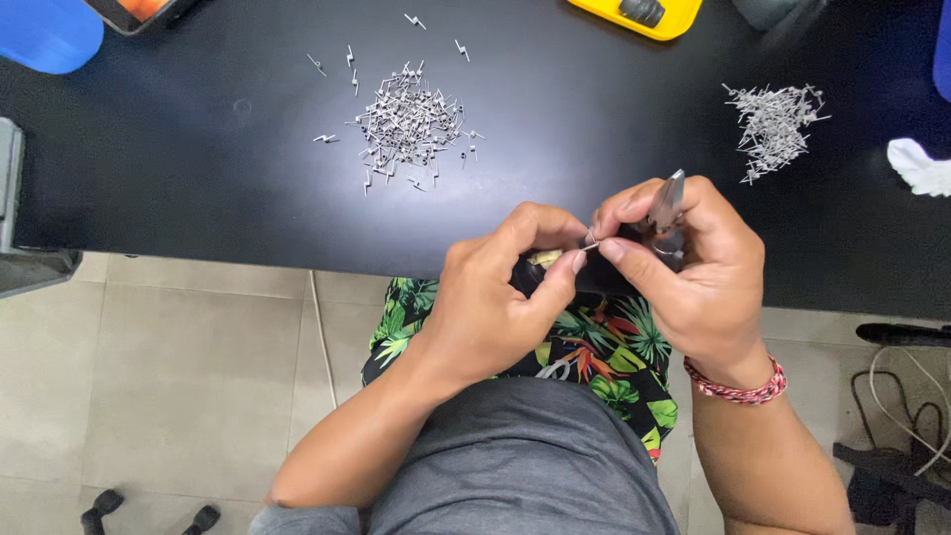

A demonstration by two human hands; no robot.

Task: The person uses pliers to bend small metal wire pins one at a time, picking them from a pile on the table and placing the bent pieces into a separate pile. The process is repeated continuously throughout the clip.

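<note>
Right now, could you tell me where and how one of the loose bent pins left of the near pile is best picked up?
Probably by its middle, pinched from above with two fingers. The stray pin lies flat on the black table, apart from the pile, so nothing crowds it; its zigzag bends should give the fingers a hold.
</note>
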